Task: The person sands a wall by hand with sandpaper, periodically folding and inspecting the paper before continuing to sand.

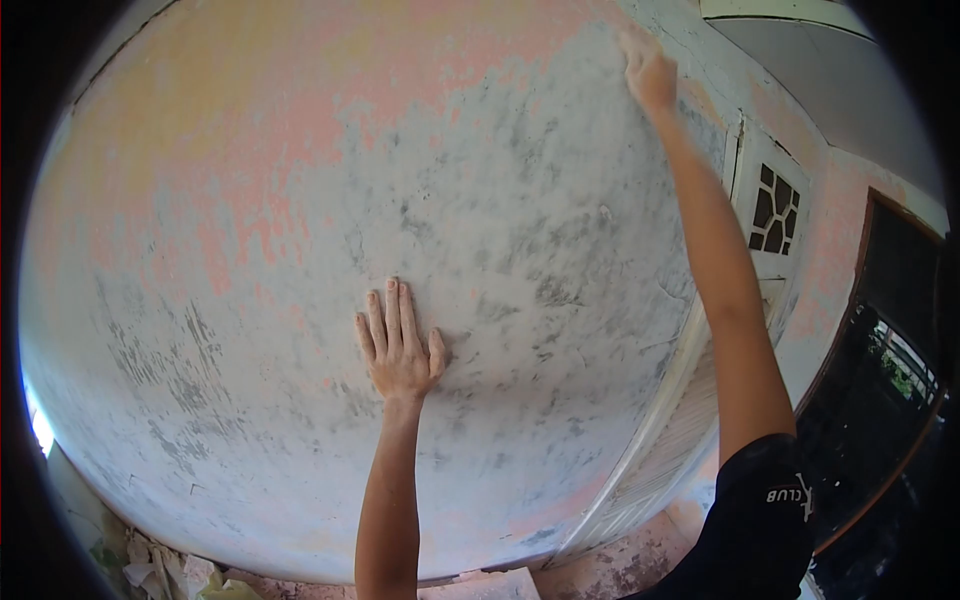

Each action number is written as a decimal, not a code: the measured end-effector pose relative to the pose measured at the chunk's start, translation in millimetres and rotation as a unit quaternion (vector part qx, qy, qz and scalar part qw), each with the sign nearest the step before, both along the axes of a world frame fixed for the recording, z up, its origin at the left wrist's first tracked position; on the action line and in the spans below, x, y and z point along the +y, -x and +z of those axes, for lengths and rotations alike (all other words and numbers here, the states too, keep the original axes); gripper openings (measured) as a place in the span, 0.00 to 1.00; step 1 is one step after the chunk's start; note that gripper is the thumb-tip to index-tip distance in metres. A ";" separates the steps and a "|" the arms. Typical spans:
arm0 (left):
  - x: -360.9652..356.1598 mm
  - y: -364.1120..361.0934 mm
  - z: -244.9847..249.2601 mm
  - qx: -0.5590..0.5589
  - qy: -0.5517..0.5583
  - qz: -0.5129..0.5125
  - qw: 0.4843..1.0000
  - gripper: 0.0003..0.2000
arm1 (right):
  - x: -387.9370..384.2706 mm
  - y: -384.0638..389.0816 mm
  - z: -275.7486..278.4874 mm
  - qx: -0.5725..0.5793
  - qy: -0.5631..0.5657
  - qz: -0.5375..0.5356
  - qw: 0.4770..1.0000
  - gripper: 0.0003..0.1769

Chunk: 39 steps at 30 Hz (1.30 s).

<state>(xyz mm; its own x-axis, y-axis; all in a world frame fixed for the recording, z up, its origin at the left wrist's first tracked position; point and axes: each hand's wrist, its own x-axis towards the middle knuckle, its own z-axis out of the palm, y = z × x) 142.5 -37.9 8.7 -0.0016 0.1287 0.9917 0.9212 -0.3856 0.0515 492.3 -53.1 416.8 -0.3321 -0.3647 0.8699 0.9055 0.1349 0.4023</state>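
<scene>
1. Facing the wall (500,230), we have it directly ahead, filling most of the view, its pale grey surface streaked with darker marks.
2. Our left hand (402,355) lies flat on the wall near the middle of the view, fingers extended upward and thumb out to the right; it grips nothing.
3. Our right hand (650,72) reaches much higher, at the upper right. It looks curled, but blur hides the fingers, so we cannot tell whether it holds anything or touches the wall.
4. The relation that counts: the pink paint (390,75) lies leftward from the right hand, as a ragged band slanting from the upper right down to the left, with yellow paint (200,100) beyond it. The right hand is nearer the band's upper end; the left hand sits below it, on scuffed grey.
5. Past our right arm stands the white vent panel (775,215).
</scene>
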 end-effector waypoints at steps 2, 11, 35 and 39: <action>2.1 0.0 -0.6 -0.004 -0.006 -0.009 1.000 0.33 | -17.1 12.0 11.9 0.060 0.053 -0.056 0.995 0.15; -1.6 -1.0 1.0 -0.005 0.009 -0.002 1.000 0.33 | 2.2 -28.0 10.2 0.030 0.033 -0.048 0.998 0.16; -0.1 -7.5 0.1 0.003 0.003 0.029 1.000 0.33 | 14.9 22.0 33.3 0.034 0.022 -0.004 0.999 0.14; -2.4 -6.0 0.0 0.004 0.007 0.029 1.000 0.33 | 21.3 28.1 -9.0 -0.053 -0.042 -0.057 0.996 0.14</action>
